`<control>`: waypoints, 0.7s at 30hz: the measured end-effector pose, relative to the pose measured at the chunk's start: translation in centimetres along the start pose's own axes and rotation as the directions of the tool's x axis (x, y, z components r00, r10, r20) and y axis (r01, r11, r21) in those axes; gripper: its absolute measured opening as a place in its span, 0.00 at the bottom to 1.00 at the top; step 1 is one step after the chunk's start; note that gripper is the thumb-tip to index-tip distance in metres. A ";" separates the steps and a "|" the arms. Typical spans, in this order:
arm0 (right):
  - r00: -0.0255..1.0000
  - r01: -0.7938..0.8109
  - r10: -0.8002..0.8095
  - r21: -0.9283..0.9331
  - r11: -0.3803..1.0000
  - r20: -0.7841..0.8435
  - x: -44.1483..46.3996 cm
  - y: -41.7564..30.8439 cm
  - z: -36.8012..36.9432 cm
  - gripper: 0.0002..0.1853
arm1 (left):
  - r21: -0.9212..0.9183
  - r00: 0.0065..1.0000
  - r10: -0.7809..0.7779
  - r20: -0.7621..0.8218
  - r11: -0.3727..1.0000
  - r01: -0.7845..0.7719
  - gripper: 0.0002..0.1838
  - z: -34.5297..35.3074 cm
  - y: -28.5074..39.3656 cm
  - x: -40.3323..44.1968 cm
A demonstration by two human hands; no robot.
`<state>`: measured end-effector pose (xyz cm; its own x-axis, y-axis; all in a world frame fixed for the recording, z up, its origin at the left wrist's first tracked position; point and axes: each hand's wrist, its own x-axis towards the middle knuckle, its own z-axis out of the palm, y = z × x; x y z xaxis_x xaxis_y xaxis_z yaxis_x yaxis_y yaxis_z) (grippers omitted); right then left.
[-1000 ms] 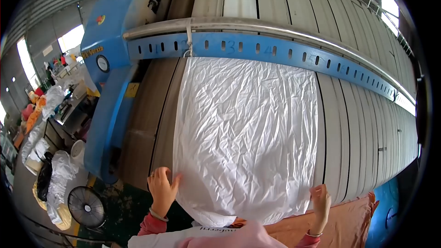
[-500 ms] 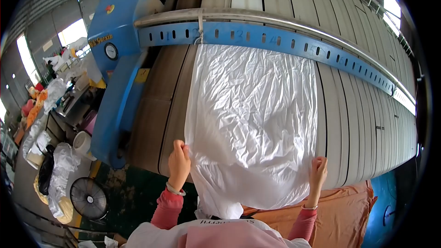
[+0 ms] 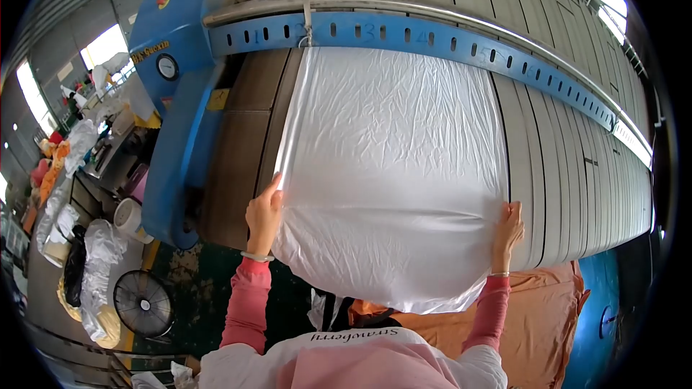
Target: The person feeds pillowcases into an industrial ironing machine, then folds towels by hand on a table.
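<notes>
Pinching a white cloth (image 3: 389,144) by opposite side edges, a person's left hand (image 3: 264,222), index finger extended, and right hand (image 3: 509,227), fingers curled nearly shut, hold it at sensible points for fabric that looks light, soft and slippery, likelier to crease than tear. Its near end sags past a slatted bed (image 3: 530,194); beyond, it lies lightly wrinkled up to a blue slotted bar (image 3: 395,33) beside a metal rail (image 3: 432,9).

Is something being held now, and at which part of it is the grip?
Yes, the white cloth. The left hand grips its left edge and the right hand its right edge.
</notes>
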<state>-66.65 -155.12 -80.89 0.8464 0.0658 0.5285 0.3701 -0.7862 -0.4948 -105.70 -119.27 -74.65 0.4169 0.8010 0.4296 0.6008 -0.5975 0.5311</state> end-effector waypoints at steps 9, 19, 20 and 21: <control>0.999 0.041 -0.045 0.293 0.955 0.007 -6.4 4.3 -1.0 0.21 | 0.157 0.963 0.179 -0.200 0.976 -0.149 0.23 0.6 -1.5 -10.1; 0.990 -0.138 0.112 0.380 0.915 0.090 -12.4 8.6 -5.1 0.19 | -0.290 0.991 0.050 -0.121 0.953 -0.083 0.17 -3.4 -3.7 -13.4; 0.991 -0.135 0.117 0.365 0.921 0.071 -12.7 7.4 -5.7 0.19 | -0.342 0.993 0.044 -0.107 0.936 -0.079 0.17 -3.5 -4.0 -13.6; 0.991 -0.132 0.121 0.352 0.927 0.051 -13.0 6.3 -6.1 0.20 | -0.366 0.994 0.042 -0.099 0.928 -0.076 0.16 -3.7 -4.0 -13.9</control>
<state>-77.61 -164.65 -86.67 0.9036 0.0013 0.4285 0.3664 -0.5209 -0.7710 -116.44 -128.14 -80.02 0.3718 0.7677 0.5219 0.2762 -0.6283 0.7273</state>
